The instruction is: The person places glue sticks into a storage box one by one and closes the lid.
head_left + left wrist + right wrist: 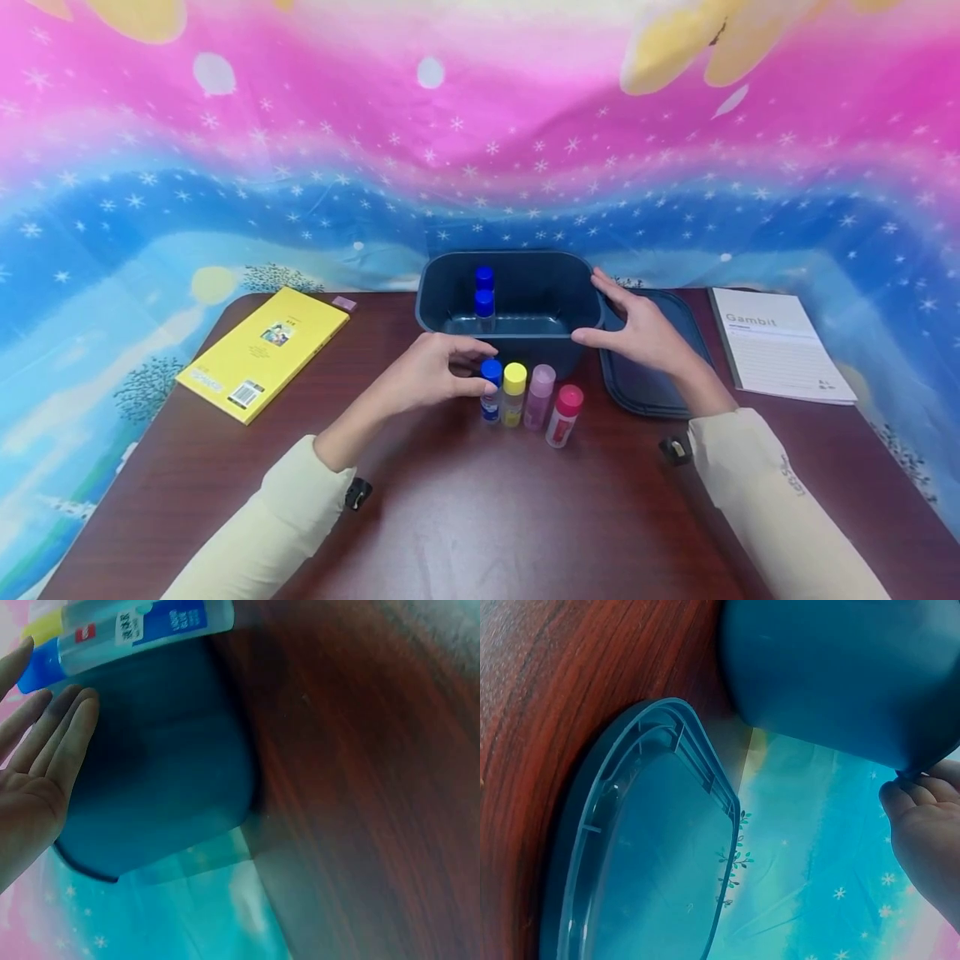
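With one blue-capped bottle (484,293) already standing inside the dark blue tub (510,342), my left hand (431,375) pinches the next blue-capped bottle (491,390) in the row of four remaining, while my right hand (637,329), fingers spread, steadies the tub's rim.

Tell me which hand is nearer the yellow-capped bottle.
Left. The left hand is at the blue-capped bottle, right beside the yellow-capped bottle. The right hand rests at the bin, farther back.
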### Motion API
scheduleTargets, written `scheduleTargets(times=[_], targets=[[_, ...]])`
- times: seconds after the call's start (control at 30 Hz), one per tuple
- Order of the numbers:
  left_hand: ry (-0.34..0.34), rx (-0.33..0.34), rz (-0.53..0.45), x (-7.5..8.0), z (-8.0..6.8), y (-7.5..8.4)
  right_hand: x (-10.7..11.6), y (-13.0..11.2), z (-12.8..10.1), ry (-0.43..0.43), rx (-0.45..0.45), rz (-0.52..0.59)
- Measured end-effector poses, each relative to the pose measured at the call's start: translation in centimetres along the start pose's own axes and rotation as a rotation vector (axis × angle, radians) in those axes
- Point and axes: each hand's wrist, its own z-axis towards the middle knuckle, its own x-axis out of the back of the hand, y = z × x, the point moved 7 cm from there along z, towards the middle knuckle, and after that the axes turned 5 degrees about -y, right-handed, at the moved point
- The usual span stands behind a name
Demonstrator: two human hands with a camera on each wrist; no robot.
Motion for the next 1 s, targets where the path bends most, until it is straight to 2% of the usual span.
scheduleTargets(times=[0.17, 0.43, 0.73, 1.0], targets=[[0.020, -0.037, 0.014, -0.1, 0.1, 0.2, 0.1, 0.1, -0.1, 0.000, 0.004, 0.000], [0.027, 0.000, -0.008, 0.4, -0.6, -0.1, 0.0, 0.2, 0.0, 0.002, 0.009, 0.002], [0.099, -0.024, -0.032, 2.9, -1.4, 0.8, 0.1, 0.0, -0.1, 0.002, 0.017, -0.002], [0.184, -0.061, -0.168, 4.8, -1.8, 1.2, 0.1, -0.1, -0.2, -0.007, 0.018, 0.002]])
